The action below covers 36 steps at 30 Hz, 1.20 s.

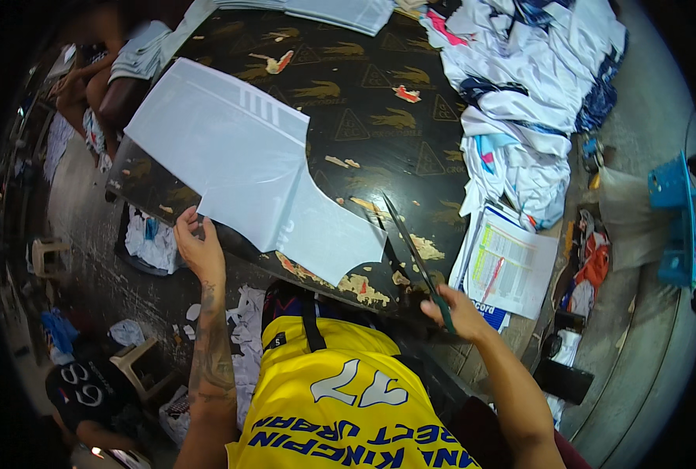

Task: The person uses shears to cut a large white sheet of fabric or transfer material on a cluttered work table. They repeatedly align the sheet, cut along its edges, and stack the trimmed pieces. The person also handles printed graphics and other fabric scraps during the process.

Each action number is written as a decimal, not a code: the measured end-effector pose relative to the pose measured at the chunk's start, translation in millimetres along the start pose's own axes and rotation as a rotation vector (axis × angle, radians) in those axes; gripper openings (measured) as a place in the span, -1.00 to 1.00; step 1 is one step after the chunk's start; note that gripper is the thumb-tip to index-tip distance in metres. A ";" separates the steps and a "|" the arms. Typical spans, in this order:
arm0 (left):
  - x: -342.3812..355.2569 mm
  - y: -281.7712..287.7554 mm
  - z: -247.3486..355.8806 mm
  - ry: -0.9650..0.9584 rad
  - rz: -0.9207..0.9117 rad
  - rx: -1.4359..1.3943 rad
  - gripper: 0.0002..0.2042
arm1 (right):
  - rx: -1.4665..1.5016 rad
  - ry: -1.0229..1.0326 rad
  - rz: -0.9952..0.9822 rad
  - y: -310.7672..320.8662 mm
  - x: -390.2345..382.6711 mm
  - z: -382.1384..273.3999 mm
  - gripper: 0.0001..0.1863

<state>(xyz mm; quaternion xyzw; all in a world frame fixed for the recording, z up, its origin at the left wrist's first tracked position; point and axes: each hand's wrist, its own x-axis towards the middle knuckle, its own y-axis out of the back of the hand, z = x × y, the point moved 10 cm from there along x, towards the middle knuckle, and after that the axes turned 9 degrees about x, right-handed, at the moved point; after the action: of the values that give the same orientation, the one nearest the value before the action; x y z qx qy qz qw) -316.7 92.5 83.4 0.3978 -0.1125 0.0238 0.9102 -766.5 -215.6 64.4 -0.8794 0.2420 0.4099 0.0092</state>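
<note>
A pale white garment-shaped panel, paper or thin fabric, lies flat on the dark table. It has faint stripes near its far edge and a curved cutout toward me. My left hand is at the panel's near-left corner, with the edge between thumb and fingers. In my right hand is a pair of scissors with dark green handles. Their long blades are apart and point away from me, just right of the panel's narrow end. A gap shows between blades and panel.
A big heap of white and navy cloth covers the table's right side. Printed sheets lie nearer me. More pale sheets rest at the far edge. At left are stools and other people; a blue plastic chair stands far right.
</note>
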 end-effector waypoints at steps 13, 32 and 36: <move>-151.7 -69.4 115.9 -0.665 -0.576 0.114 -0.77 | -0.065 -0.124 -0.299 -35.4 -51.7 76.0 -0.34; -178.0 -83.4 101.3 -0.804 -0.804 0.019 -0.71 | 0.010 -0.215 -0.190 -119.1 4.2 67.5 -0.32; -176.5 -84.2 100.5 -0.819 -0.811 0.021 -0.70 | 0.007 -0.189 -0.182 -118.9 5.3 55.6 -0.42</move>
<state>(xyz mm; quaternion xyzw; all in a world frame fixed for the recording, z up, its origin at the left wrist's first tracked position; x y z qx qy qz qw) -496.0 -30.1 49.5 0.3949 -0.2941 -0.4821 0.7247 -751.9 -100.8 2.0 -0.8552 0.1608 0.4875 0.0722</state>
